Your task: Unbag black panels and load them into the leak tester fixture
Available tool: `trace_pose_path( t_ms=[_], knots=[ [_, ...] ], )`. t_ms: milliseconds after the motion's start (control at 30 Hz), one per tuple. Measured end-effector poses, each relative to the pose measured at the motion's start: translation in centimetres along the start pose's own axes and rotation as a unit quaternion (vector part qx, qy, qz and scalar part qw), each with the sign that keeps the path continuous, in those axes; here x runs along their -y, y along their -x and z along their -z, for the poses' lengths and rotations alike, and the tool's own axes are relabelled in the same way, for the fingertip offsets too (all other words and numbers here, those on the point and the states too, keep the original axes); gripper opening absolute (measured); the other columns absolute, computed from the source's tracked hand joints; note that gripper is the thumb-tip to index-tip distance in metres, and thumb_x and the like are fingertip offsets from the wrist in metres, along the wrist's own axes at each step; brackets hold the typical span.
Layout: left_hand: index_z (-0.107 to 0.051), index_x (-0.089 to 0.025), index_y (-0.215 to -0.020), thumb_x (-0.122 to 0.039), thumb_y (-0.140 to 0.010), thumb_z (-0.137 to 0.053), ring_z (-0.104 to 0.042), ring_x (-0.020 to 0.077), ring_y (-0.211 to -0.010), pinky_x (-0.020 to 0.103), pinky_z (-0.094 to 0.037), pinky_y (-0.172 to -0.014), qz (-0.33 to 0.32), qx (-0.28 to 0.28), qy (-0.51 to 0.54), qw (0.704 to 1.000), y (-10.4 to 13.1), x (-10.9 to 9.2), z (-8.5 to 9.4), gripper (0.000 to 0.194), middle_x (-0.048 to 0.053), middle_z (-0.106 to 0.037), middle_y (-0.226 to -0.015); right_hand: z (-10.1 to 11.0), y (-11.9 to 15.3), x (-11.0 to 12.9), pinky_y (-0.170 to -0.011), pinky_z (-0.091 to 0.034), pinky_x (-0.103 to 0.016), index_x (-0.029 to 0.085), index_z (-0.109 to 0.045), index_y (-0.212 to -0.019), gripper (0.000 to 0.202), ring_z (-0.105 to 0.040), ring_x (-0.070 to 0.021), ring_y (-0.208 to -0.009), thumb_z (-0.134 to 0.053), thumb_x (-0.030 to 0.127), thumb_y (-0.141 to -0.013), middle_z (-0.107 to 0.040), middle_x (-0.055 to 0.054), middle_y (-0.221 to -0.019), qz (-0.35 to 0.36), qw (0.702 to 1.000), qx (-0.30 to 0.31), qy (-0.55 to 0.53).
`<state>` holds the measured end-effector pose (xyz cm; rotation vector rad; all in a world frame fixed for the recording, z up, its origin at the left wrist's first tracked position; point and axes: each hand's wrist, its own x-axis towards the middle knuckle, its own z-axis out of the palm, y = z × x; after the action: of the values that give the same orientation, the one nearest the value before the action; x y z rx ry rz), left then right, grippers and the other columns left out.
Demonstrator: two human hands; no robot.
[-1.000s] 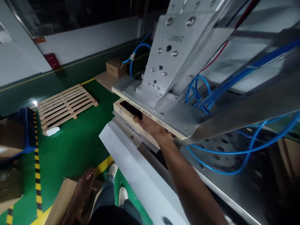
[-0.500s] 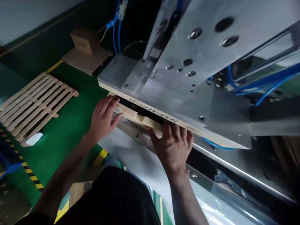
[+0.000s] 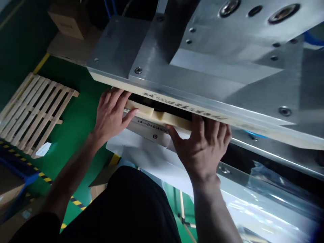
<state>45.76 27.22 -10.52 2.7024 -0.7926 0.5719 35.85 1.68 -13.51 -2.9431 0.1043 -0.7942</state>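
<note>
Black fabric of your own top is filling the near edge of the view, and both your forearms are reaching up from it toward the machine. Your right hand (image 3: 204, 145) is lying flat with its fingers (image 3: 211, 126) spread, their tips disappearing under the edge of the big bolted aluminium press plate (image 3: 202, 64) overhead. Your left hand (image 3: 111, 111) is resting on the left end of the long cream-coloured plastic block (image 3: 154, 114), thumb stretched along its front edge, the other fingers loosely spread and lying on its top; neither hand is pinching anything.

That block is sitting in the narrow slot between the upper plate and the white labelled metal base piece (image 3: 149, 130) just beneath it, which in turn is sitting on the pale grey machine worktop (image 3: 141, 158).

You are risking a crush, I judge: if the plate comes down while your fingertips are tucked under it, they are trapped. Pushing unevenly from the left end could also skew the block so that it jams in the slot. How deep your right fingertips are reaching I cannot tell.

Farther off, a slatted wooden pallet (image 3: 35, 108) is lying on the green floor (image 3: 78, 125), and a small brown cardboard box (image 3: 67, 17) is standing beyond it.
</note>
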Motion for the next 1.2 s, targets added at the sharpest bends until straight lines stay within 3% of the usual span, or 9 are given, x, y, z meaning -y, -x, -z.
trace_pose_path(
  t_ms=[233, 400, 667, 967, 1200],
  knots=[
    [-0.057, -0.016, -0.145, -0.068, -0.105, -0.037, -0.052, 0.037, -0.144, 0.053, -0.031, -0.127, -0.007, 0.003, -0.001, 1.0, -0.3, 0.4, -0.5, 0.069, 0.019, -0.063, -0.147, 0.1, 0.3, -0.1, -0.109, -0.04, -0.068, 0.015, -0.049, -0.153, 0.073, -0.055, -0.0468, -0.13, -0.055, 0.064, -0.1, -0.061, -0.026, -0.138, 0.007, 1.0, 0.006, -0.026],
    [-0.055, -0.017, -0.146, -0.074, -0.101, -0.038, -0.05, 0.0399, -0.146, 0.055, -0.033, -0.125, -0.006, 0.023, 0.012, 1.0, -0.4, 0.6, -0.4, 0.074, 0.021, -0.062, -0.147, 0.4, 0.0, -0.3, -0.107, -0.041, -0.07, 0.016, -0.049, -0.155, 0.076, -0.053, -0.0506, -0.133, -0.05, 0.068, -0.1, -0.059, -0.028, -0.141, 0.013, 1.0, 0.014, -0.02],
    [-0.057, -0.016, -0.144, -0.08, -0.098, -0.038, -0.05, 0.0417, -0.144, 0.056, -0.032, -0.125, -0.009, 0.026, 0.017, 0.999, -0.7, 1.1, -0.7, 0.081, 0.021, -0.062, -0.145, 0.2, 0.1, 0.1, -0.107, -0.042, -0.072, 0.015, -0.052, -0.153, 0.076, -0.055, -0.0494, -0.129, -0.057, 0.067, -0.098, -0.059, -0.028, -0.139, 0.002, 1.0, -0.001, -0.01],
    [-0.058, -0.018, -0.144, -0.078, -0.1, -0.034, -0.05, 0.0407, -0.143, 0.056, -0.03, -0.125, -0.008, 0.011, 0.013, 1.0, -0.7, 0.9, -0.6, 0.079, 0.019, -0.061, -0.149, 0.2, 0.1, 0.2, -0.108, -0.041, -0.072, 0.019, -0.05, -0.156, 0.074, -0.055, -0.0479, -0.129, -0.045, 0.069, -0.101, -0.061, -0.024, -0.138, 0.004, 1.0, -0.003, -0.018],
    [-0.058, -0.02, -0.143, -0.078, -0.1, -0.034, -0.05, 0.04, -0.143, 0.055, -0.031, -0.124, -0.008, 0.01, 0.004, 1.0, -0.7, 1.2, -0.6, 0.077, 0.019, -0.062, -0.146, 0.1, 0.3, 0.5, -0.112, -0.038, -0.068, 0.017, -0.052, -0.151, 0.072, -0.054, -0.0444, -0.128, -0.053, 0.066, -0.099, -0.062, -0.023, -0.135, -0.011, 1.0, -0.004, -0.012]
  ],
)
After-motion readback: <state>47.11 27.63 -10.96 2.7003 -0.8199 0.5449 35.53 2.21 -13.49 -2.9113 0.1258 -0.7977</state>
